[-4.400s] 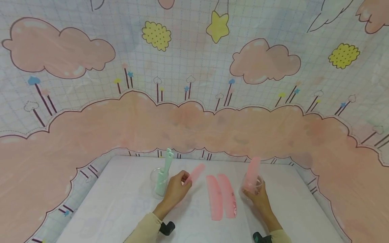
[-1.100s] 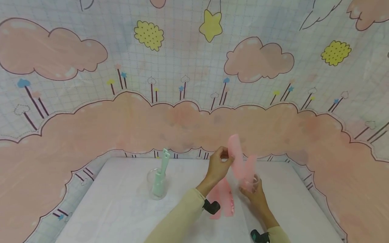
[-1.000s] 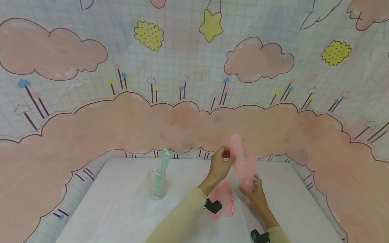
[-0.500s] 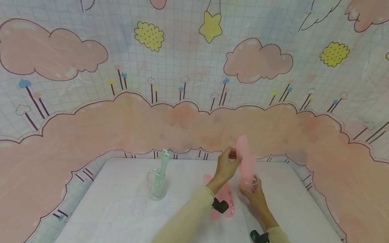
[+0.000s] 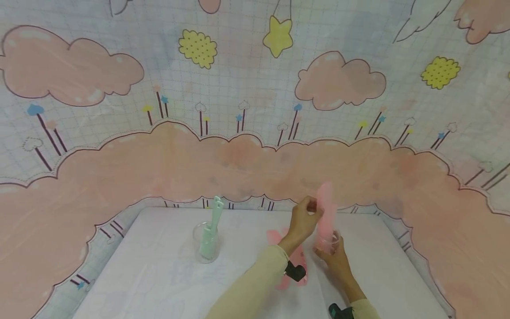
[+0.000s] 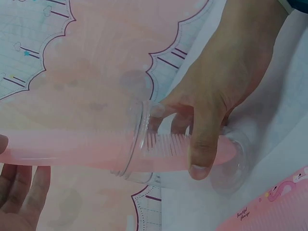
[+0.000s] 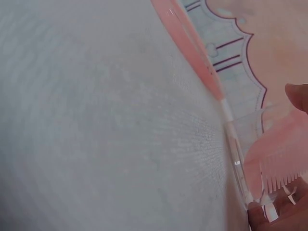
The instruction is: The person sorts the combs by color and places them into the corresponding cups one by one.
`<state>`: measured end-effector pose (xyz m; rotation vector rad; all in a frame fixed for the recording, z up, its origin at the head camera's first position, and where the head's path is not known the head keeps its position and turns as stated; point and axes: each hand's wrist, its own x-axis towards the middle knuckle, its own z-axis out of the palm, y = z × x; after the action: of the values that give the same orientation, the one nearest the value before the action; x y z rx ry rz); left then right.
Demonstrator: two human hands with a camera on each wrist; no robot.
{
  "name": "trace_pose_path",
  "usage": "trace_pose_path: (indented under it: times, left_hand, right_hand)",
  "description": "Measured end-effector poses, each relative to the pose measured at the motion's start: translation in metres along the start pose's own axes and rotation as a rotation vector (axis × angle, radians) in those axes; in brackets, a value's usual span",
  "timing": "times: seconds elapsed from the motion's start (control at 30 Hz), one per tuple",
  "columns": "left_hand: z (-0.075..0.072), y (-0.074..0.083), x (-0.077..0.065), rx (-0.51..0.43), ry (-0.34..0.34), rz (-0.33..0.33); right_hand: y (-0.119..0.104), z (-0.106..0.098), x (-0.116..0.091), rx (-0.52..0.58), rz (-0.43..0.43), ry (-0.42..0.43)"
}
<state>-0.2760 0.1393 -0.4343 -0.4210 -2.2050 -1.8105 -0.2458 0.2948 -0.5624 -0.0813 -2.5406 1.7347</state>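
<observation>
My left hand (image 5: 304, 220) pinches the upper part of a pink comb (image 5: 326, 201). The comb stands upright with its lower end inside a clear jar (image 5: 335, 239). In the left wrist view, the comb's teeth (image 6: 168, 144) show through the jar's wall. My right hand (image 5: 338, 261) grips that jar low down, thumb and fingers around its side. A second pink comb put in the jar earlier is mostly hidden behind the held one. Two more pink combs (image 5: 298, 261) lie on the table below my left forearm, partly covered; one has a printed flamingo pattern (image 6: 281, 190).
Left of the hands stands another clear jar (image 5: 198, 241) holding light green long-handled pieces (image 5: 210, 235). White covering (image 5: 159, 266) spreads over the table. Behind its far edge rises a patterned cloth backdrop (image 5: 239, 164) with clouds and stars.
My left hand has brought the pink comb from beside the green pieces rightward over the jar and down into it. My right hand has kept its grip on the jar.
</observation>
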Motion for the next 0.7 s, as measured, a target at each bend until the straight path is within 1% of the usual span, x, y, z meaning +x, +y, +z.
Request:
trace_pose_path:
  times: [0.17, 0.37, 0.47, 0.7]
  left_hand:
    - [0.004, -0.002, -0.002, 0.024, -0.008, 0.010]
    - [0.007, -0.007, -0.004, 0.024, -0.016, -0.039]
    - [0.009, -0.009, -0.004, 0.021, -0.014, -0.053]
    - [0.012, -0.012, -0.003, 0.021, -0.016, -0.045]
  right_hand:
    - [0.002, -0.001, -0.001, 0.000, 0.021, -0.010]
    - [0.001, -0.002, -0.004, -0.015, 0.052, -0.027]
    - [0.002, -0.002, -0.004, -0.030, 0.070, -0.033]
    - [-0.002, -0.001, -0.004, -0.030, 0.053, -0.016]
